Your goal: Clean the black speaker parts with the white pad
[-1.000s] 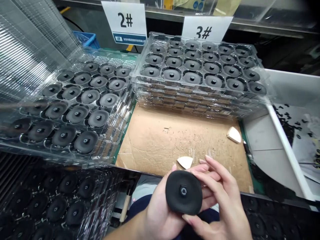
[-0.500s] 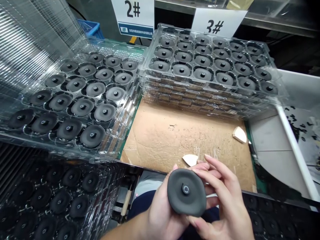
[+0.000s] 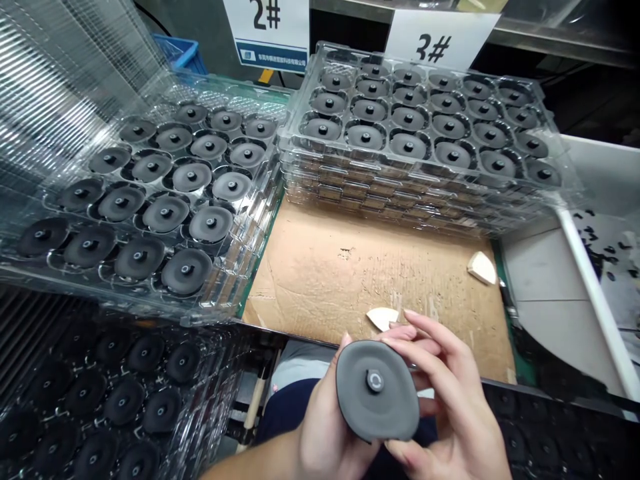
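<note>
Left hand (image 3: 330,427), right hand (image 3: 453,400) clamped together on black disc (image 3: 363,393), at near edge of cardboard (image 3: 320,280); clear tray (image 3: 225,293) left, tray stack (image 3: 400,190) beyond.

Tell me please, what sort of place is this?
Probably a factory production bench: stacked clear plastic trays hold rows of identical dark round parts, numbered signs 2# and 3# mark the spots, and cardboard covers the work surface.

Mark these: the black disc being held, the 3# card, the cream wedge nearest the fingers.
black disc (image 3: 357,393): head view, on its grey face, left of the centre hub.
3# card (image 3: 433,48): head view, on the printed 3#.
cream wedge (image 3: 383,319): head view, on its upper face.
</note>
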Demonstrator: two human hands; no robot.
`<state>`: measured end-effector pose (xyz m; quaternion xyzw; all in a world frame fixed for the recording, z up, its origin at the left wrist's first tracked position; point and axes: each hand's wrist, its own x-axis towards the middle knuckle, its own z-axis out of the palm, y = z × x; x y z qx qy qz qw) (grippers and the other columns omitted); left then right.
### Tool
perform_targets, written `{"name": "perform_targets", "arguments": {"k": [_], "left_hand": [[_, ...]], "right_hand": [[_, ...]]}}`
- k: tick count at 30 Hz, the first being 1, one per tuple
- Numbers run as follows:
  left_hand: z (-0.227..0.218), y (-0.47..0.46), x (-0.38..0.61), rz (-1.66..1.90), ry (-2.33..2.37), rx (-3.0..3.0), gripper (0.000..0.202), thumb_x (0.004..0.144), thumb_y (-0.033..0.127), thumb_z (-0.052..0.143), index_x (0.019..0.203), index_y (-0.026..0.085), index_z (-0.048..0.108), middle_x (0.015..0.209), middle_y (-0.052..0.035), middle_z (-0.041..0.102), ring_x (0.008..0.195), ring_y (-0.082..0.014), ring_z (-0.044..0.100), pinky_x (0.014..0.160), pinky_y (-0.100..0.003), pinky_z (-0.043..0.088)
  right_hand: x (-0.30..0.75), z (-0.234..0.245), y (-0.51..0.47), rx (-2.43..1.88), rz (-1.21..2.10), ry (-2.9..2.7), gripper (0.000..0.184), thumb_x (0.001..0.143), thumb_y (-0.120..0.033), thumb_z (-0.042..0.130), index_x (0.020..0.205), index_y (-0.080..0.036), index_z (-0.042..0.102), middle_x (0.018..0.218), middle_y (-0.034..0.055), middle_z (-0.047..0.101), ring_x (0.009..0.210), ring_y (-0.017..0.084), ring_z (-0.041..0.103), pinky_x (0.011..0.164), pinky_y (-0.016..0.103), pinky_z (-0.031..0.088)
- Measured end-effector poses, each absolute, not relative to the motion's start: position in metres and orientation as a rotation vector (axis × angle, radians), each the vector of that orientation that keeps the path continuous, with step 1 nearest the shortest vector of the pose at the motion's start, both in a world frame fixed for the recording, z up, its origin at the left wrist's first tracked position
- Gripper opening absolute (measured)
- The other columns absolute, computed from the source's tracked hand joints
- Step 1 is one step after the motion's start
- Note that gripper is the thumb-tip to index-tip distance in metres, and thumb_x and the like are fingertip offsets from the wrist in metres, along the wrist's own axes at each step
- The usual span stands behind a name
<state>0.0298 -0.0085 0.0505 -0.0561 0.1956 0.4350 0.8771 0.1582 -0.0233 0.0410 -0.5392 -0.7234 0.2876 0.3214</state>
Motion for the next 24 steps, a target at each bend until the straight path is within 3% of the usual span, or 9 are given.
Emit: {"name": "perform_targets", "arguments": {"k": [10, 17, 21, 24], "left_hand": [[0.053, -0.011, 0.036, 0.912, 0.433, -0.109, 0.046, 0.088, 0.05, 0.041, 0.111, 0.02, 0.067, 0.118, -0.0095, 0.067, 0.126, -0.0296, 0.047, 0.105, -0.045, 0.033], [0.05, -0.012, 0.042, 0.941, 0.437, -0.043, 0.05, 0.086, 0.055, 0.041, 0.11, 0.02, 0.068, 0.117, -0.0096, 0.068, 0.127, -0.0308, 0.046, 0.108, -0.047, 0.03], [0.051, -0.011, 0.048, 0.981, 0.459, -0.009, 0.051, 0.087, 0.055, 0.039, 0.111, 0.02, 0.068, 0.117, -0.0101, 0.068, 0.128, -0.0305, 0.046, 0.109, -0.047, 0.028], [0.053, -0.012, 0.052, 0.969, 0.498, 0.027, 0.053, 0.088, 0.055, 0.036, 0.114, 0.019, 0.066, 0.119, -0.0108, 0.067, 0.128, -0.03, 0.044, 0.11, -0.046, 0.026]], "right_hand": [[0.164, 0.039, -0.022, -1.385, 0.804, -1.857, 0.062, 0.08, -0.069, 0.044, 0.126, -0.028, 0.049, 0.134, 0.012, 0.035, 0.119, 0.033, 0.046, 0.094, 0.051, 0.047], [0.17, 0.036, -0.023, -1.337, 0.912, -1.809, 0.058, 0.081, -0.066, 0.046, 0.129, -0.032, 0.045, 0.135, 0.0097, 0.031, 0.123, 0.032, 0.042, 0.101, 0.053, 0.041], [0.177, 0.036, -0.025, -1.314, 0.946, -1.799, 0.06, 0.081, -0.064, 0.049, 0.13, -0.031, 0.044, 0.136, 0.011, 0.029, 0.125, 0.034, 0.04, 0.095, 0.048, 0.048], [0.183, 0.036, -0.028, -1.296, 0.993, -1.776, 0.059, 0.081, -0.062, 0.051, 0.132, -0.032, 0.042, 0.138, 0.0097, 0.025, 0.127, 0.032, 0.039, 0.081, 0.037, 0.056]]}}
